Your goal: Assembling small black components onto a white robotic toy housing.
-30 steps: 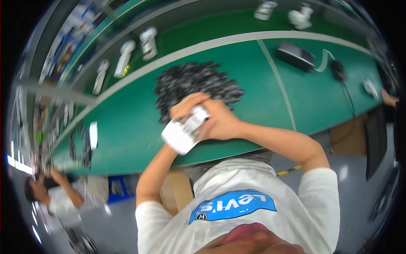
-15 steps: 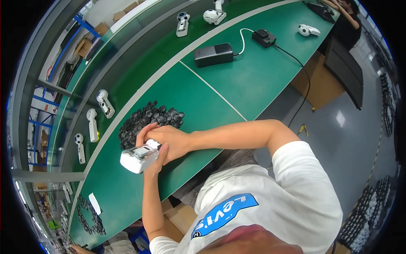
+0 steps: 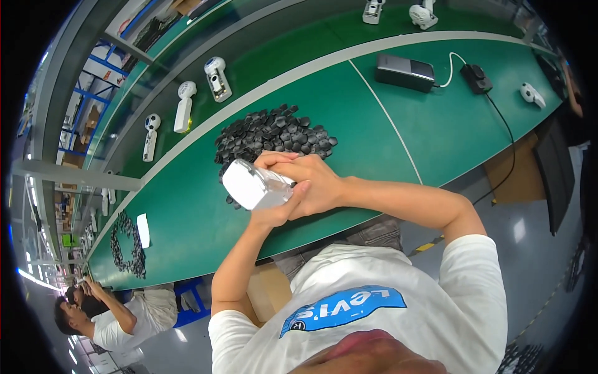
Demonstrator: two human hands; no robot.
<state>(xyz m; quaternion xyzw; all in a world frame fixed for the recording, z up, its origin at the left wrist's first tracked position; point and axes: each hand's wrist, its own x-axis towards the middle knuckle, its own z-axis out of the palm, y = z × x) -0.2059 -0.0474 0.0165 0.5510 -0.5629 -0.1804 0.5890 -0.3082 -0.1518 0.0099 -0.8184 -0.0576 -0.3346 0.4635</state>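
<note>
Both my hands are wrapped round a white handheld device, its broad smooth end (image 3: 246,185) pointing to the left. My left hand (image 3: 279,210) grips it from the near side, with the thumb up against it. Over the far side closes my right hand (image 3: 313,181), its fingers curled around the part hidden inside the grip. Just beyond my hands a heap of small black cup-like pieces (image 3: 274,134) lies on the green table (image 3: 367,156).
White devices with ball-shaped heads (image 3: 217,78) lie along the green belt behind the table's pale edge. A black power bank (image 3: 405,71) is cabled to a black adapter (image 3: 477,79). Another white device (image 3: 531,95) lies far right. More black pieces (image 3: 128,246) and people (image 3: 118,318) are at left.
The view has swung, so the table things sit farther right. My hands have tilted the device; its smooth broad end faces up where an opened side showed before. Both hands keep their hold.
</note>
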